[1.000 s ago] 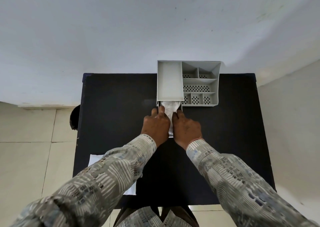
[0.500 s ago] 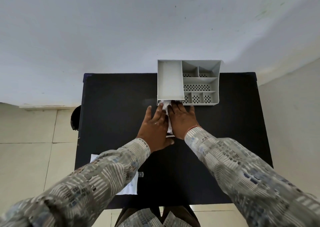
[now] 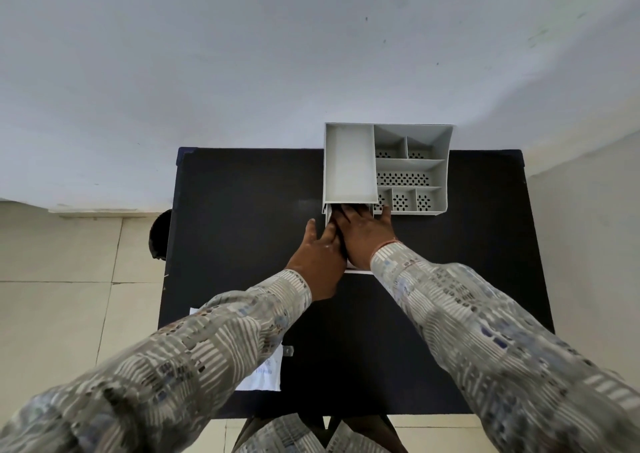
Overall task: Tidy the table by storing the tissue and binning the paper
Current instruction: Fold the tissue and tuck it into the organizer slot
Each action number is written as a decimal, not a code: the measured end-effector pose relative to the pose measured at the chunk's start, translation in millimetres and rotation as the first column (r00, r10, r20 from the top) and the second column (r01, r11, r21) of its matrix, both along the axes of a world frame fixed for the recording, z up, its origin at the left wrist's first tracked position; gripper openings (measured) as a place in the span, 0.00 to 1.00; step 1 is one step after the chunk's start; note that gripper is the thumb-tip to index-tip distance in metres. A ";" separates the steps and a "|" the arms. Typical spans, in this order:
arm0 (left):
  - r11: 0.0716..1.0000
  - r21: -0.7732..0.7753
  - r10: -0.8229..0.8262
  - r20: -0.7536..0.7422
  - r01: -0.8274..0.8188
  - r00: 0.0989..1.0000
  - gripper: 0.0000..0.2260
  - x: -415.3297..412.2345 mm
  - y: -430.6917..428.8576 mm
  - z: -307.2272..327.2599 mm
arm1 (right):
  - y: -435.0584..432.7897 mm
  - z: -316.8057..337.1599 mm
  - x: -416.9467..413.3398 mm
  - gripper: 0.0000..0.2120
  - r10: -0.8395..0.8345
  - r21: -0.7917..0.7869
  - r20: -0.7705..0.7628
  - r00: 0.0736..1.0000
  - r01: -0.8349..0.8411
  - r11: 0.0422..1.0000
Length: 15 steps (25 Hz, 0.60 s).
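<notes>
**Two hands press into the drawer of a grey organiser on a black worktop**

Seen from above, a black worktop (image 3: 242,245) stands against a pale wall (image 3: 242,54), with cream floor tiles (image 3: 69,297) to the left. At the far edge of the worktop sits a grey plastic organiser (image 3: 386,168). Its left part is one long plain compartment; its right part is split into smaller ones with perforated bottoms.

Below the long compartment a drawer (image 3: 356,270) is pulled out toward the person. Both hands lie flat over it, side by side and touching. The left hand (image 3: 320,248) has its fingers held loosely together, pointing into the drawer opening, with the thumb spread out to the left. The right hand (image 3: 363,234) has its fingers slightly fanned, tips reaching under the organiser's front edge, one finger resting against the front of the small compartments. Neither hand pinches anything that can be seen.

The tissue (image 3: 329,214) shows only as a small white sliver at the drawer's far left corner — the rest is hidden beneath the hands.

Both arms wear long sleeves in a grey and beige striped pattern. Under the left sleeve (image 3: 207,342), near the front-left edge of the worktop, lies a white sheet of paper (image 3: 266,376), well apart from the organiser. It carries a few lines of faint blue print — too small to read. A small grey object (image 3: 288,350) lies just beside its right edge.

A dark round shape (image 3: 161,234) shows at the worktop's left side, mostly hidden.
</notes>
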<state>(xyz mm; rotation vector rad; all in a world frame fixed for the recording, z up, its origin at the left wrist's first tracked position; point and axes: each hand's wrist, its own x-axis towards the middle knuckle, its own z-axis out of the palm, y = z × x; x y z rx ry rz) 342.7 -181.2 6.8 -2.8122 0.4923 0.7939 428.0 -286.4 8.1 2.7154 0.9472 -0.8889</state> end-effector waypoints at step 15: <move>0.997 0.066 -0.035 -0.024 0.037 0.999 0.35 9.2 -5.3 4.6 | -22.1 21.6 -33.4 0.34 0.147 -0.154 0.030 0.989 -0.141 0.978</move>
